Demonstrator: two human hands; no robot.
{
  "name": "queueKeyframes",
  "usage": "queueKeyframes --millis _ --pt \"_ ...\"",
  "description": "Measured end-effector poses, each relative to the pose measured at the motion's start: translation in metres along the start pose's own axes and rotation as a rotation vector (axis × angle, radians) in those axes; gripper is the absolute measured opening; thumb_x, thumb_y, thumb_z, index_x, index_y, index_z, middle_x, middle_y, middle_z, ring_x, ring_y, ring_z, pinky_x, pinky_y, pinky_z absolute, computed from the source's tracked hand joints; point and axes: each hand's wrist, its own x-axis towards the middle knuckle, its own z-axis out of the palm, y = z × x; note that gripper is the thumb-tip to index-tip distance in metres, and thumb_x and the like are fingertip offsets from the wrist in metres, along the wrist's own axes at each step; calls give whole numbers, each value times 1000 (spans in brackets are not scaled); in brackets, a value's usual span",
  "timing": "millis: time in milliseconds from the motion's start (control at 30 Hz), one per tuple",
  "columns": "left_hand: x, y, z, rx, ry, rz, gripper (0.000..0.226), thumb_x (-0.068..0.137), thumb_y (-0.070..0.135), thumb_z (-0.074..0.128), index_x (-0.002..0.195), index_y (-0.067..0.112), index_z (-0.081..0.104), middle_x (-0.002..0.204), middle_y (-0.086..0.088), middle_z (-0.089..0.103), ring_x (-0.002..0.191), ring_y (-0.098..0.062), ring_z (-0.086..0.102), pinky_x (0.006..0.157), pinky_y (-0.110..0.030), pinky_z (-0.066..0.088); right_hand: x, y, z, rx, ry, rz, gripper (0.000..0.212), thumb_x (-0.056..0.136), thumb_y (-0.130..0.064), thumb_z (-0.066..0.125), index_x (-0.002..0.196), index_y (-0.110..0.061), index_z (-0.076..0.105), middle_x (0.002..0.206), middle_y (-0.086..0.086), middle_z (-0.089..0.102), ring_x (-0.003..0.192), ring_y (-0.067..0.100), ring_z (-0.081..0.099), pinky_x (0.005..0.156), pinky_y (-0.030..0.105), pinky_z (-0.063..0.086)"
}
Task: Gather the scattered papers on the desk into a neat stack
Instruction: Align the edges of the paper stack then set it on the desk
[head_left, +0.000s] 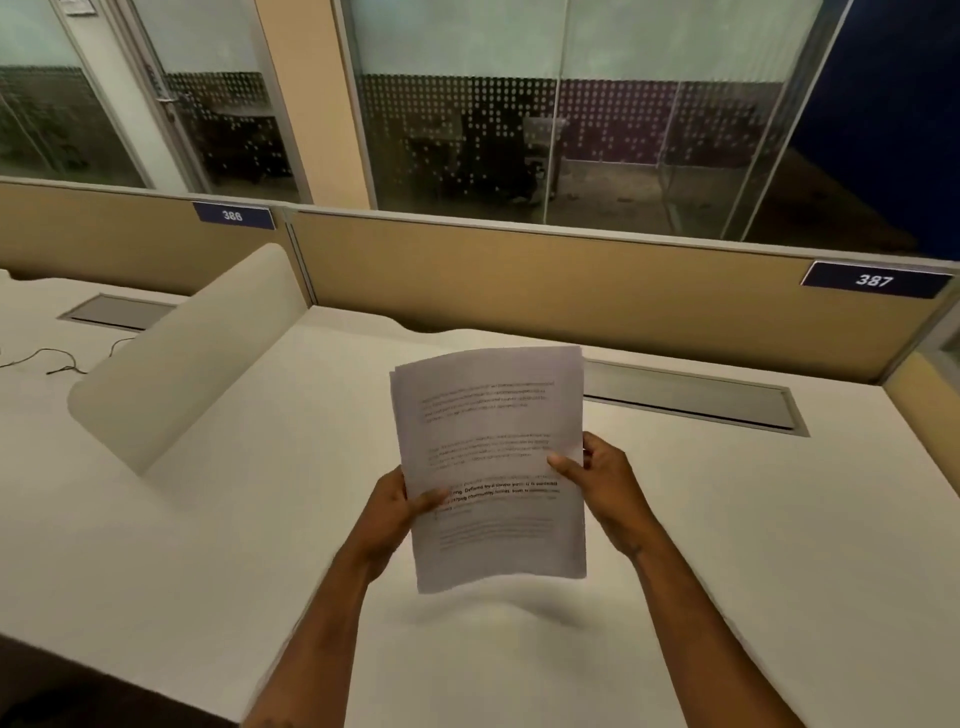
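A bundle of white printed papers (491, 457) is held upright over the white desk (727, 545), its bottom edge just above the desktop. My left hand (397, 506) grips the left edge, thumb on the front sheet. My right hand (602, 480) grips the right edge, thumb also on the front. The sheets lie nearly flush; a second sheet's edge peeks out at the top left. No other loose papers show on the desk.
A cream divider panel (192, 348) slants along the desk's left side. A tan partition (571, 280) with the labels 386 and 387 closes the back. A grey cable slot (691, 395) lies behind the papers. A thin cable (52, 361) trails on the neighbouring desk.
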Motion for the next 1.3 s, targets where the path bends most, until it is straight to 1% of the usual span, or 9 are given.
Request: queueKeyframes --millis 200,433,633,700,800,933,1100,1200,1300 --pt "1 0 21 -30 66 59 28 89 31 71 113 20 77 116 -7 78 103 -27 75 86 -41 62 -23 10 -4 -90 34 -98 19 95 -45 59 113 -41 63 104 -7 75 93 19 74 76 38 64" --pt "-16 -27 37 3 79 11 36 72 39 84 104 23 80 108 -4 80 100 -29 75 74 -30 62 -45 40 -6 -11 62 -50 37 78 -45 78 113 -43 65 108 -14 74 101 9 70 73 22 60" --pt "-7 20 44 -2 152 213 72 63 71 80 110 16 77 106 1 79 95 -13 75 70 -22 59 -40 6 -3 117 254 -203 67 68 -81 61 104 -24 69 91 -3 75 78 6 70 60 19 56" --pt "-3 36 53 43 208 275 62 71 78 66 94 21 79 93 6 77 80 -6 72 62 -18 55 -35 -5 2 95 309 -209 75 68 -85 53 99 -19 69 80 -1 70 68 4 64 55 18 51" --pt "4 45 66 113 313 232 42 85 60 57 60 28 68 60 11 66 56 -3 62 51 -17 46 -27 -13 9 48 409 -165 55 76 -75 50 80 -23 67 66 -8 62 61 6 58 52 20 44" --pt "10 45 65 80 382 174 49 84 45 57 62 2 55 56 -1 56 55 -12 52 57 -32 38 -23 -11 6 48 428 -156 40 84 -52 50 86 -18 72 72 -1 66 65 11 59 56 28 45" --pt "10 49 63 129 354 158 38 83 43 56 48 28 59 50 9 59 48 -2 55 56 -28 40 -20 -16 9 22 422 -133 71 80 -71 45 81 -2 64 63 9 60 57 14 57 53 27 43" --pt "11 50 64 127 346 144 39 81 47 59 49 27 58 48 10 58 49 -4 54 57 -30 40 -17 -14 11 20 477 -122 60 84 -60 48 76 -2 61 55 -5 59 54 13 57 51 25 44" --pt "10 50 62 127 307 136 44 80 57 60 65 16 66 56 9 64 52 -2 59 56 -25 44 -16 -11 8 26 462 -127 53 86 -57 46 77 -7 63 53 -8 61 52 9 58 49 22 44"
